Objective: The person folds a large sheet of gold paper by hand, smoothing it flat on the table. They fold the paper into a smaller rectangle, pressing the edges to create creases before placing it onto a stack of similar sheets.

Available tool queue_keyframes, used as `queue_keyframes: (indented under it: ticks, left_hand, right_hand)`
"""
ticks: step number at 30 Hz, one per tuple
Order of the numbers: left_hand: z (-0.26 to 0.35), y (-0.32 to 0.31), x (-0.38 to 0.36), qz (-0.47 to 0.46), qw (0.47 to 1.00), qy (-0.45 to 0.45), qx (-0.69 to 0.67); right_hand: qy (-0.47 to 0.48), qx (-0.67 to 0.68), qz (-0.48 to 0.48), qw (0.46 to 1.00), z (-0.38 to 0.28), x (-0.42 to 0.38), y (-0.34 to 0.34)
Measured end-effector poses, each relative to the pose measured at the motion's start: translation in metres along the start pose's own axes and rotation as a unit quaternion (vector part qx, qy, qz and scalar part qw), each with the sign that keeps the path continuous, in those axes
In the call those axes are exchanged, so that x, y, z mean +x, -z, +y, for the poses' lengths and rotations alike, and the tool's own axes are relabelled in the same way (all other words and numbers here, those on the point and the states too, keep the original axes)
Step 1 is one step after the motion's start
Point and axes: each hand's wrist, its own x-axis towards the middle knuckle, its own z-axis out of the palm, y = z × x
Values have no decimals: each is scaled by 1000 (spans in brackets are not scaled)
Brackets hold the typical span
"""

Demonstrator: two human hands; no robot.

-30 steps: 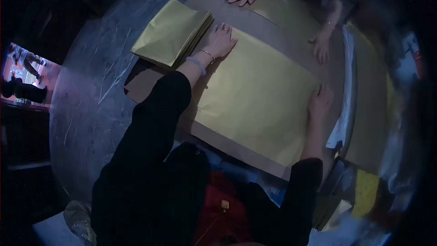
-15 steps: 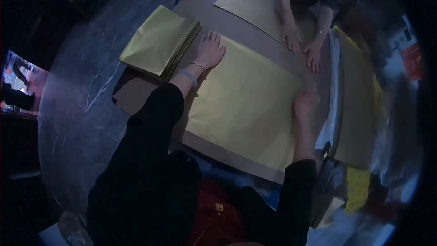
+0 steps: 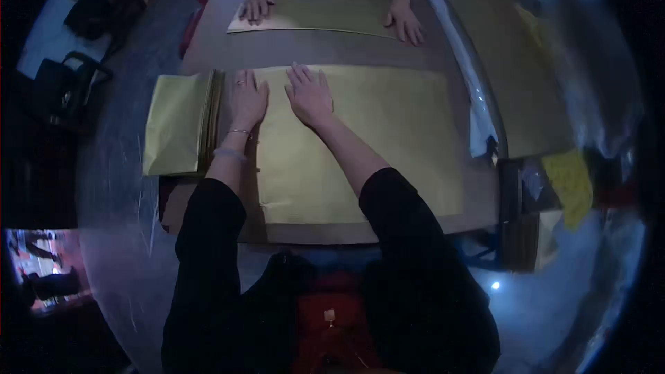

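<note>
A large gold-yellow paper sheet (image 3: 395, 145) lies flat on the brown-topped table before me. My left hand (image 3: 248, 102), with a ring and wrist bands, rests open along the sheet's left edge. Flat on the upper left part of the sheet is my right hand (image 3: 309, 99), its fingers spread, holding nothing. Just left of my left hand stands a thick stack of folded yellow sheets (image 3: 176, 125).
Across the table (image 3: 332, 47), another person's hands (image 3: 404, 19) press on a second yellow sheet (image 3: 325, 7). A brown board (image 3: 499, 62) and a pale plastic strip (image 3: 457, 48) border the right side. A chair (image 3: 80, 79) stands at the far left.
My right hand has crossed from the sheet's right edge to its upper left. My view has turned. The other person's hands have moved apart onto their sheet.
</note>
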Motion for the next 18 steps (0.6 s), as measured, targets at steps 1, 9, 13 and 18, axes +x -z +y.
queue_keyframes:
  ticks: [1,9,13,18]
  left_hand:
    - [2,4,-3,21,999,-15,31]
    - [-5,6,-1,9,994,-36,98]
    - [0,15,0,2,995,-23,98]
    - [-12,7,5,-12,996,-27,81]
  right_hand:
    - [-25,5,10,1000,15,-4,3]
    - [-169,-54,92,980,184,-55,52]
    - [-240,-78,33,967,247,-79,93]
    - [-151,-158,21,976,266,-115,101]
